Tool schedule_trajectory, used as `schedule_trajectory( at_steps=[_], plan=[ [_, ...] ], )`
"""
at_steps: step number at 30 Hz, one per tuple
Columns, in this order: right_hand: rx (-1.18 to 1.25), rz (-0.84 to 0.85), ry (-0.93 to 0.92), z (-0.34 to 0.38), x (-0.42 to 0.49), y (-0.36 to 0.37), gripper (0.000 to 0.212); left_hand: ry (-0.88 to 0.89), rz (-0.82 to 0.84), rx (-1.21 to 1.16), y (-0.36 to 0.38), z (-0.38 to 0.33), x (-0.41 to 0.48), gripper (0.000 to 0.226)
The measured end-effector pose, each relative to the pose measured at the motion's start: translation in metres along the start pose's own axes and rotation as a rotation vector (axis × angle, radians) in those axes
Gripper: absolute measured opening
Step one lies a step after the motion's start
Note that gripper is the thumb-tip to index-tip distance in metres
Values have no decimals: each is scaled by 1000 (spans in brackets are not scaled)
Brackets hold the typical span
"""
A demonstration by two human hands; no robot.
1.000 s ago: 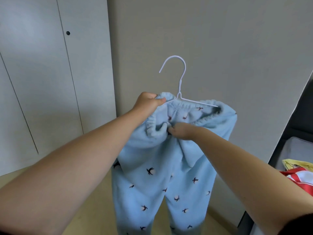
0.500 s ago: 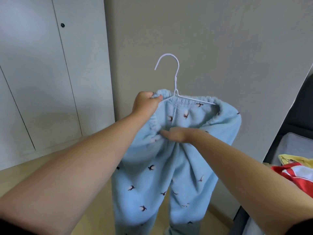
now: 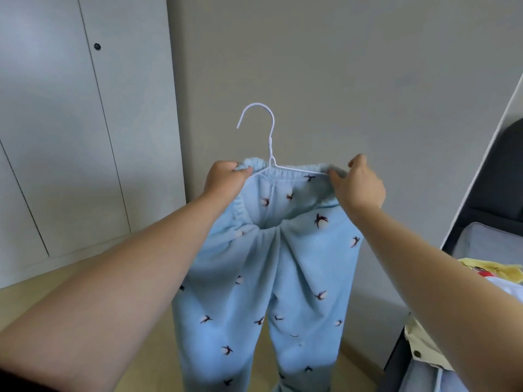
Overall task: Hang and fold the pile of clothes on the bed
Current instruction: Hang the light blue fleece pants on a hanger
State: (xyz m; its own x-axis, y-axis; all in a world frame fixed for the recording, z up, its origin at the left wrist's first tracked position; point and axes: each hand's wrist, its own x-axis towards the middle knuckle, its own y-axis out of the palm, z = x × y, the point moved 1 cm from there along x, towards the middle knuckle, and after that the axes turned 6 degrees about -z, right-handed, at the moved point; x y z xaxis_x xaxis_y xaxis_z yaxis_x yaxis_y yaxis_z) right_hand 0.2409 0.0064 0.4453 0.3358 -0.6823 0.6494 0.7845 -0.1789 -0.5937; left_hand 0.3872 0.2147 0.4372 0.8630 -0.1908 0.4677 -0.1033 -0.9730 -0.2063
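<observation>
**Clerk:** Largest item first, please.

**Inspector:** Wardrobe doors (image 3: 70, 137), closed, at 9 o'clock. Probably where the hook is bound; not yet reached.

**Clerk:** The garment?

**Inspector:** Pale blue fleece pyjama trousers (image 3: 268, 278), centre of view, held up in the air before the wall, legs hanging toward 6 o'clock. Small dark bird print, gathered elastic waistband. The near side of the waistband sags in a fold; the far side runs along the hanger.

**Clerk:** Work outstanding?

**Inspector:** A pile of clothes (image 3: 486, 274) lies on the bed (image 3: 486, 241) at 3 to 4 o'clock, with yellow and cream pieces visible.

**Clerk:** Hands?

**Inspector:** Left hand (image 3: 223, 179) is clenched round the waistband and the hanger's 9 o'clock shoulder. Right hand (image 3: 359, 185) pinches the waistband at the 3 o'clock end. In my judgement the spread grip stretches the elastic across both shoulders so it cannot slip off.

**Clerk:** The hanger?

**Inspector:** White wire hanger (image 3: 270, 145), upright, hook at 12 o'clock and free.
</observation>
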Motion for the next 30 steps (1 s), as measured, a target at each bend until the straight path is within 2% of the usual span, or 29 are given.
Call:
schedule_trajectory(
  at_steps=[4, 7, 9, 13, 16, 17, 18, 20, 21, 22, 23, 25, 27, 29, 30],
  plan=[
    [-171, 106, -114, -7, 2, 8, 13, 7, 20, 6, -4, 4, -3, 37],
    [-83, 157, -90, -1, 2, 6, 17, 33, 101, 14, -5, 7, -8, 34],
    [31, 174, -87, 11, 0, 1, 21, 49, 110, 53, -8, 10, -9, 42],
    [175, 195, -251, 49, -24, -6, 31, 74, 107, 108, -4, 12, -12, 53],
    [178, 383, -397, 69, -44, -1, 37, 100, 116, 123, 3, 5, -17, 54],
    [193, 388, -402, 70, -45, -2, 38, 109, 111, 127, 4, 3, -17, 54],
    [220, 315, -400, 69, -42, -6, 37, 118, 107, 125, 3, 1, -17, 55],
    [271, 28, -425, 60, -31, -12, 19, 141, 101, 107, -2, -2, -14, 56],
    [278, -25, -459, 56, -25, -14, 10, 156, 94, 98, -4, -4, -12, 56],
    [239, 30, -484, 52, -20, -14, 17, 167, 87, 99, -6, -6, -11, 55],
    [190, 179, -483, 49, -16, -12, 22, 181, 83, 107, -7, -8, -11, 54],
    [115, 428, -411, 43, -11, -6, 16, 195, 89, 161, -8, -11, -12, 50],
    [119, 413, -326, 39, -7, -3, 11, 262, 55, 297, -9, -15, -16, 37],
    [167, 275, -221, 35, -6, -4, 10, 398, -41, 567, -13, -20, -19, 13],
    [197, 188, -173, 34, -6, -3, 10, 467, -104, 659, -16, -22, -21, 10]
  ],
)
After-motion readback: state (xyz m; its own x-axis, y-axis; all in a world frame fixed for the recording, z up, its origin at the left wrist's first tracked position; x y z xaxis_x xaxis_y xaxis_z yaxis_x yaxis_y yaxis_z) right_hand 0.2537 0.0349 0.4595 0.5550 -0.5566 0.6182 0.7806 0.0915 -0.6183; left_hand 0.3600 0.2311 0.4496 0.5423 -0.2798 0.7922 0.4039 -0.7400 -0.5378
